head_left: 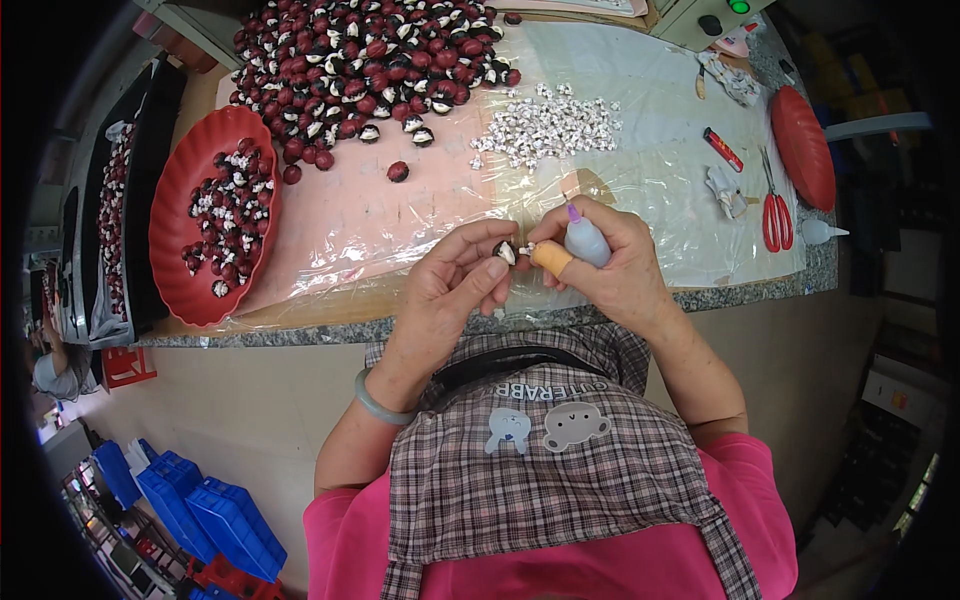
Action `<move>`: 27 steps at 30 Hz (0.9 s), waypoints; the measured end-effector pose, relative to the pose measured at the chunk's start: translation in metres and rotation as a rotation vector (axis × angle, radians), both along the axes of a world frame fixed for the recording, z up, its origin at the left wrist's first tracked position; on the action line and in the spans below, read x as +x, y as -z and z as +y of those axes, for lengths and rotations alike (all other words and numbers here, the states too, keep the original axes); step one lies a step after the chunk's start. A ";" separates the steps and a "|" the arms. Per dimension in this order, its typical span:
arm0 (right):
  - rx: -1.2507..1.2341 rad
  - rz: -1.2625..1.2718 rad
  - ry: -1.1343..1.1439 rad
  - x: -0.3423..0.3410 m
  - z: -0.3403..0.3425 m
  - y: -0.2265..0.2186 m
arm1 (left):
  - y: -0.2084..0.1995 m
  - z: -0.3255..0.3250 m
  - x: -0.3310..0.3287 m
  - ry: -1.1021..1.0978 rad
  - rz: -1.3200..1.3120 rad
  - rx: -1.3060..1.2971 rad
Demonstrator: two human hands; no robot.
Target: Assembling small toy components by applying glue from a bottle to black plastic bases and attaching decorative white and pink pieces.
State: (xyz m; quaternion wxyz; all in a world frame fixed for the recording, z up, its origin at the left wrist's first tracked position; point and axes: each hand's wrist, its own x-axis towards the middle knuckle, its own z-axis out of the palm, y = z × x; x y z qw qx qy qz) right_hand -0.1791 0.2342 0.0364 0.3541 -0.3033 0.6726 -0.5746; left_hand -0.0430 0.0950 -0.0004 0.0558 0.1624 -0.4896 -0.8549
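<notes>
My left hand [450, 280] is closed, pinching a small dark ball with a white inset [506, 254] between thumb and fingers. Close against it is my right hand [625, 265], with an orange finger cover on one digit. A small squeeze bottle [585, 245] with a purple tip rests within the right hand, its nozzle pointing away from me. At the right fingertips a tiny white piece [525, 250] meets the ball; whether the two are joined cannot be told. Beyond the hands lies a spread of small white pieces [550, 128].
Dark red balls with white insets [370, 65] are heaped at the back left. A red scalloped tray [165, 215] holds several finished-looking pieces. Red-handled scissors [776, 220], a red tube [723, 149], another red dish [803, 150] and a second bottle [820, 231] lie right.
</notes>
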 end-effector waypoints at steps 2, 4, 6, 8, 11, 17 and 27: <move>0.032 0.093 -0.023 0.000 0.002 0.006 | -0.001 0.001 0.000 -0.014 -0.014 -0.034; 0.011 0.202 -0.037 0.000 0.002 0.008 | 0.001 0.001 0.000 0.019 -0.014 -0.105; 0.024 0.247 -0.045 0.000 0.003 0.010 | 0.001 0.003 0.000 0.022 -0.022 -0.118; 0.036 0.291 -0.055 0.000 0.003 0.010 | 0.001 0.003 0.001 0.024 -0.031 -0.132; 0.051 0.346 -0.062 0.000 0.004 0.011 | 0.001 0.004 0.001 0.032 -0.051 -0.164; 0.077 0.309 -0.065 0.001 0.006 0.017 | -0.001 0.007 0.000 0.011 -0.035 -0.293; -0.115 0.336 0.080 0.018 0.008 0.038 | -0.005 0.019 0.000 -0.083 0.001 -0.569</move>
